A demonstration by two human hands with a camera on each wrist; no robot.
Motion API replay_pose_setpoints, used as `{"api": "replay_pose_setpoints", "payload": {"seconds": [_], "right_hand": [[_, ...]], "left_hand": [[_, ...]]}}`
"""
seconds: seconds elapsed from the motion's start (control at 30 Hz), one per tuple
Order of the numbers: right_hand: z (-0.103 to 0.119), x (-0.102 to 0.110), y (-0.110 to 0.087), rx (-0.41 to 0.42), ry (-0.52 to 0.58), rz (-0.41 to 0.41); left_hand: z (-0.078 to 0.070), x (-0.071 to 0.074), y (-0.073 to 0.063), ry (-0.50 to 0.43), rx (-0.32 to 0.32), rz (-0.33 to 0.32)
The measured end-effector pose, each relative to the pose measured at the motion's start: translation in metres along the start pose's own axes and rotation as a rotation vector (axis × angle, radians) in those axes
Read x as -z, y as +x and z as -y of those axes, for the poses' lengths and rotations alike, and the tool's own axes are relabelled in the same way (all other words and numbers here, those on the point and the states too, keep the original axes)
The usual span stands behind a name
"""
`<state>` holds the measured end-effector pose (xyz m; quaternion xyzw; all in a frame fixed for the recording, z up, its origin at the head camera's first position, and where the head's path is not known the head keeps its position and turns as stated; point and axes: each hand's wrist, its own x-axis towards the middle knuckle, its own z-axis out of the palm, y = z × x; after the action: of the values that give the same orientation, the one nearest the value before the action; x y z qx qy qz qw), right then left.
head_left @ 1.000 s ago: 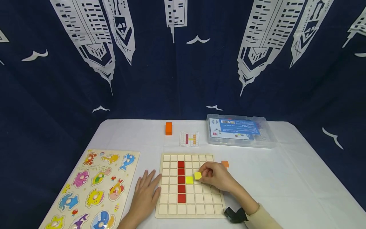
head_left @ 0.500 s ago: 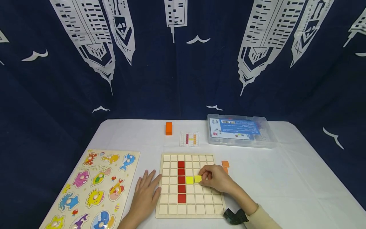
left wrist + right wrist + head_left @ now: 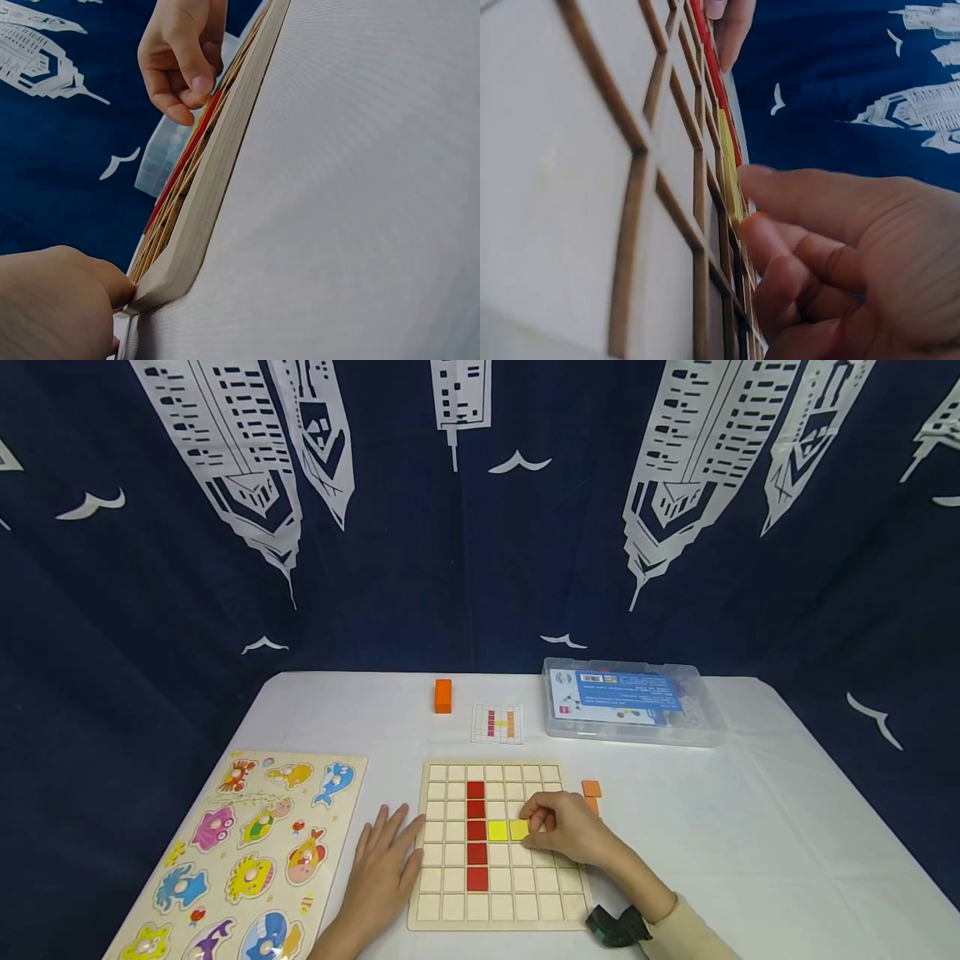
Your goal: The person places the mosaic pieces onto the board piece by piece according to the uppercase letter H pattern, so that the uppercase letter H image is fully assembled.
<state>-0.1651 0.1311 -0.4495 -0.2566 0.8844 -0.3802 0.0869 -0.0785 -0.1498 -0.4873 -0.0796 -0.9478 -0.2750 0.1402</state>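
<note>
A wooden grid board [image 3: 517, 908] lies on the table in the head view. Several red tiles [image 3: 476, 854] form a column in it, and a yellow tile [image 3: 497, 832] sits just right of the middle red one. My right hand [image 3: 567, 828] pinches a second yellow tile [image 3: 518, 830] at its right edge, thumb and forefinger down at the cell beside the first. In the right wrist view the yellow tiles [image 3: 729, 169] appear nearly edge-on at those fingertips. My left hand [image 3: 381, 864] rests with fingers stretched out, fingertips at the board's left edge.
Orange tiles [image 3: 592, 789] lie right of the board, partly behind the right hand. Behind it are an orange block [image 3: 443, 697], a pattern card [image 3: 497, 724] and a clear plastic box [image 3: 630, 703]. An animal puzzle board [image 3: 300, 810] lies left. A dark curtain hangs behind.
The second yellow tile, held tilted over the board a second ago, now lies flat in the cell right of the first. My right hand has lowered slightly with it; the left has stayed put.
</note>
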Motion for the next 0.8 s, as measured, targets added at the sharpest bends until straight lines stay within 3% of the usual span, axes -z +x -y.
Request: {"api": "replay_pose_setpoints", "payload": {"seconds": [0.17,0.33,0.57,0.8], "right_hand": [[0.009,0.01,-0.003,0.016,0.031,0.018],[0.012,0.035,-0.01,0.032,0.068,0.022],[-0.007,0.074,-0.019,0.003,0.093,-0.12],[-0.034,0.092,-0.026,-0.085,0.091,-0.202]], "left_hand": [[0.001,-0.001,0.0,-0.004,-0.001,0.004],[0.0,0.001,0.0,-0.002,0.006,0.018],[-0.001,0.002,0.0,-0.003,0.013,0.028],[-0.001,0.001,0.0,-0.002,0.008,0.026]]}}
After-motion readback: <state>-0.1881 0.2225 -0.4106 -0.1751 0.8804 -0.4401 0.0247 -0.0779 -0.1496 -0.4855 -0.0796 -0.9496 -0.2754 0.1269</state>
